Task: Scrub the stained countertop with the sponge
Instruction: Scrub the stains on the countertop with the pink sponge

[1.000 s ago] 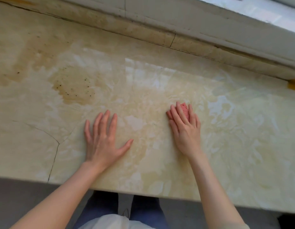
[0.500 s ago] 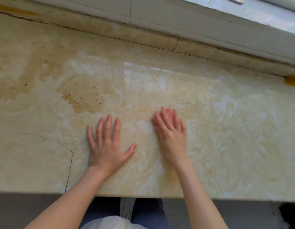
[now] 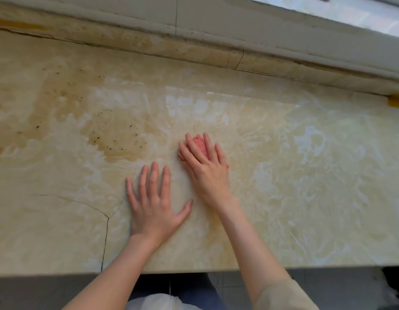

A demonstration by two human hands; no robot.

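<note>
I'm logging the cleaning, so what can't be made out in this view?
- Most of the sponge, head view: covered by the right hand.
- Countertop under the left hand: hidden.
- Yellow object: cut off by the right edge.

Pink porous sponge (image 3: 199,144) on beige marble-patterned countertop (image 3: 305,175), under right hand (image 3: 205,168) | left hand (image 3: 152,204) flat on countertop, just left and nearer | brown speckled stain (image 3: 118,137) left of sponge | thin dark crack (image 3: 105,229) left of left hand.

Bare forearms, a beige sleeve (image 3: 283,296) on the right arm, blue trousers (image 3: 194,289).
</note>
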